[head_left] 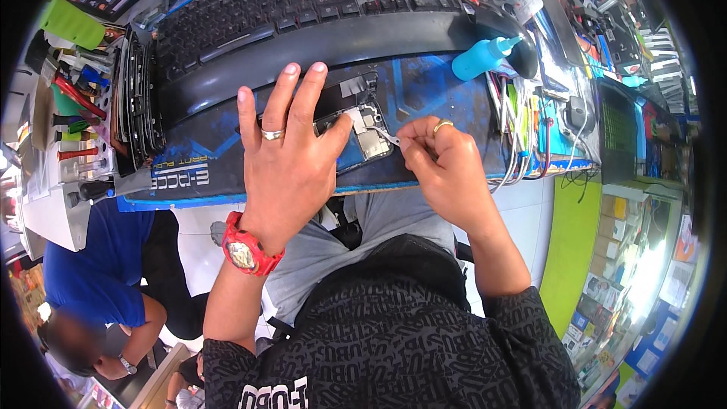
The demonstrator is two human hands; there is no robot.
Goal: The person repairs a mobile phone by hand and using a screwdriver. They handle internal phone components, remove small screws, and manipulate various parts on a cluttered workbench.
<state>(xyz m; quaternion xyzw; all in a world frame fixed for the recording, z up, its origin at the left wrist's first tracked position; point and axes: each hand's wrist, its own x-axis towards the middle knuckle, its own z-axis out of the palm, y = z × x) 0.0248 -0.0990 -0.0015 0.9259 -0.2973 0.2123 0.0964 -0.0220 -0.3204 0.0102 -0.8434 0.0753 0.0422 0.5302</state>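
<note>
An opened smartphone (374,148) lies on the dark blue mat (424,95), its inner board and metal shields exposed. Over its left part rests my left hand (294,132), fingers spread and thumb pressed down on the phone's inside; the palm hides much of the phone. My right hand (447,163) is closed in a pinch at the phone's right edge. Between its fingertips are thin silver tweezers (385,135), whose curved tip reaches over the board. A dark, flat phone part (356,88) borders the board on its far side.
Beyond the mat lies a black keyboard (257,23). A light blue squeeze bottle (481,60) stands at the back right, near bundled cables (515,129). Screwdrivers (79,153) and stacked dark panels (136,95) line the left. A person in blue (106,273) sits at lower left.
</note>
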